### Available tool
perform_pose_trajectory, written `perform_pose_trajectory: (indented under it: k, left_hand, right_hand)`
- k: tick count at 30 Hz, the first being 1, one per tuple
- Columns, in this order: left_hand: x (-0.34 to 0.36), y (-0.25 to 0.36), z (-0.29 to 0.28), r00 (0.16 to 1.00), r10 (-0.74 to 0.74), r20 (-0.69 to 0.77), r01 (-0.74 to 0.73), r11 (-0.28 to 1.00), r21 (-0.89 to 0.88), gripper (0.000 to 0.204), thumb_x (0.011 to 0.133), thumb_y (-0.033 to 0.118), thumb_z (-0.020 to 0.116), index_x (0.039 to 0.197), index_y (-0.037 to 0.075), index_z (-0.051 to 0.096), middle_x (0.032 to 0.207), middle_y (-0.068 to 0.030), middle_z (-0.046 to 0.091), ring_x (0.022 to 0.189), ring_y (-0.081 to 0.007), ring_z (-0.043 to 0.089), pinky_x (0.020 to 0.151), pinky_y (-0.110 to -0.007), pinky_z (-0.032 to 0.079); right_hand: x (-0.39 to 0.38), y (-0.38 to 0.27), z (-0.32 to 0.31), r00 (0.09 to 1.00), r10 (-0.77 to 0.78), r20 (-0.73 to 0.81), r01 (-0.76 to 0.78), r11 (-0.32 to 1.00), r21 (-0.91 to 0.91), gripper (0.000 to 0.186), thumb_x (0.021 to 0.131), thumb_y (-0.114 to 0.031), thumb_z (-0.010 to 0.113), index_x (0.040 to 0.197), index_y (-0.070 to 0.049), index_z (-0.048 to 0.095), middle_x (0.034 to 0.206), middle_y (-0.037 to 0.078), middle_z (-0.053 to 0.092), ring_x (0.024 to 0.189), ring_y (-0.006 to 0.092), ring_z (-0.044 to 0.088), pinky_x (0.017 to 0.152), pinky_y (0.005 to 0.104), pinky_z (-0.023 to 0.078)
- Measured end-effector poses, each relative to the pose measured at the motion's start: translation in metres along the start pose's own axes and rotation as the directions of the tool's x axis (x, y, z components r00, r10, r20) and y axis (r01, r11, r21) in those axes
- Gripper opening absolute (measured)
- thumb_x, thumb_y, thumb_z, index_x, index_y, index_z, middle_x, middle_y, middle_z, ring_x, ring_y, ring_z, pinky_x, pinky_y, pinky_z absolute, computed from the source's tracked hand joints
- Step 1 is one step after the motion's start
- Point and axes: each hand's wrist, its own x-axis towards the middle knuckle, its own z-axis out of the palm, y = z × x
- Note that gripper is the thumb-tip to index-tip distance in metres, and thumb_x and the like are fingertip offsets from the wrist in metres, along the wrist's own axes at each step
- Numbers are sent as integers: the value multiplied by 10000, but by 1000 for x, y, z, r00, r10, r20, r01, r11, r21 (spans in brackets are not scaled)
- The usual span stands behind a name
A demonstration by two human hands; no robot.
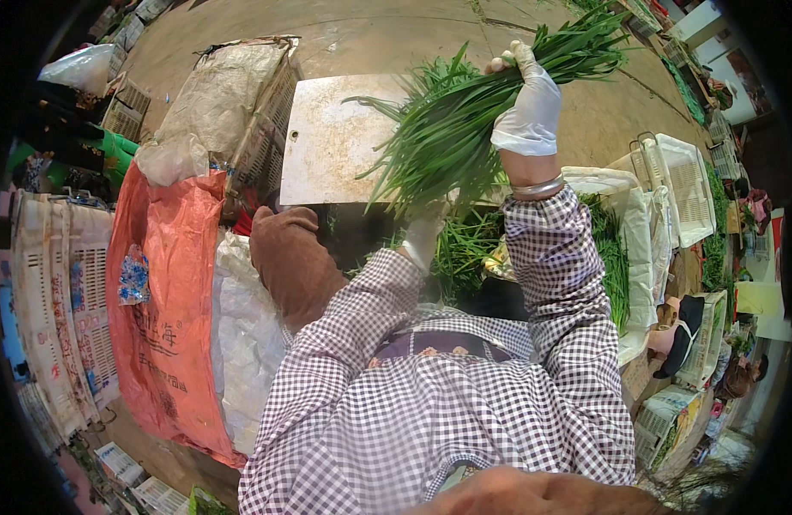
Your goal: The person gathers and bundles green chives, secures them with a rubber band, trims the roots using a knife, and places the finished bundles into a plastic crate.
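My right hand (533,105), in a thin white glove, is closed round a thick bunch of garlic chives (465,129), raised over the far end of a whitish board (340,129). The long green leaves fan down to the left across the board. My left hand (423,240), also gloved, is close under the hanging leaf tips; its fingers are blurred and partly covered, so I cannot tell whether they touch the leaves. More loose chives (465,249) lie below, between my forearms.
At right stands a white lined crate (636,257) with more greens in it. To the left are a red plastic sack (169,318), a clear plastic bag (246,335) and a covered crate (220,103). Stacked white crates (61,300) stand at far left.
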Motion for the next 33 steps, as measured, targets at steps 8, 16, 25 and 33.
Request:
perform_pose_trajectory:
  k: [8, 16, 25, 33]
  left_hand:
    - [5, 0, 7, 926, -338, 170, 378, 822, -427, 333, 934, 79, 525, 1266, 75, 537, 1287, -69, 545, 1160, -206, 537, 1014, -308, 436]
    - [-38, -13, -35, 308, -528, 792, 315, 841, 439, 428, 891, 371, 647, 1206, 82, 628, 1339, -106, 553, 1154, -274, 572, 944, -402, 490]
    - [-40, 62, -176, 369, -291, 883, 725, 684, -78, 509, 866, 399, 670, 1264, 85, 623, 1287, -164, 601, 1118, -297, 616, 914, -383, 497]
    - [8, 115, -195, 881, -278, -384, 205, 954, -221, 1145, 567, 291, 915, 1466, -2, 270, 1330, -222, 426, 1302, -346, 397, 1075, -403, 343]
  right_hand:
    - [-8, 1, 8, 1000, -22, 11, 23, 997, -72, 75, 881, -65, 670, 863, -17, 616, 741, 53, 609, 609, 165, 583, 558, 285, 492]
    - [-7, -3, 15, 999, -3, 35, 6, 997, -73, 88, 878, -82, 680, 859, -43, 603, 731, 46, 604, 607, 165, 592, 532, 285, 490]
    - [0, 10, 0, 985, -120, 121, 145, 963, -226, 120, 889, -149, 693, 829, -50, 660, 705, 26, 631, 643, 136, 599, 598, 274, 487]
    - [-20, 26, -2, 965, -143, 221, 231, 864, -448, 156, 920, -191, 663, 845, -54, 676, 725, -8, 623, 659, 87, 538, 606, 244, 425]
